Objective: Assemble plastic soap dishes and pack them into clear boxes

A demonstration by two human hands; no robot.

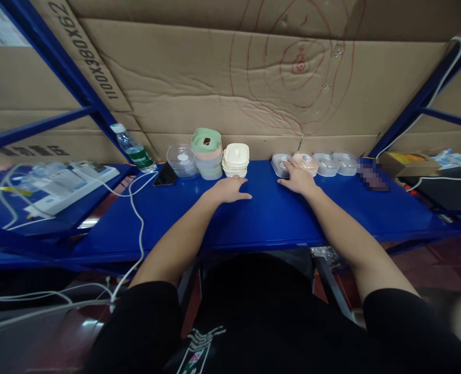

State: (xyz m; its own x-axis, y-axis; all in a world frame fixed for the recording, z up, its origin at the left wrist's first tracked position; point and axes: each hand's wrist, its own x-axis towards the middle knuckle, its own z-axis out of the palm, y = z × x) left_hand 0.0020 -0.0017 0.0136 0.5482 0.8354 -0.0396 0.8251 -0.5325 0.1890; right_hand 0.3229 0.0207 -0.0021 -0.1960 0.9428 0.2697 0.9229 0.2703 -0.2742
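My left hand [231, 190] is open, fingers apart, just in front of a stack of cream plastic bowls [236, 156]. To the left of that stack are stacked green, pink and grey containers [207, 156] and a stack of clear plastic bowls [182, 160]. My right hand [297, 177] is also open, its fingertips at a clear-lidded container [281, 165] and a peach-coloured one [307, 163]. Whether the fingers touch them I cannot tell. Two more pale containers [326, 164] continue the row to the right.
A water bottle [135, 150] and a dark phone [165, 175] stand on the left of the blue shelf [261, 223]. White cables [140, 228] hang over its front edge. A cardboard box [411, 164] is at the right. Cardboard [184, 78] walls the back, between blue posts.
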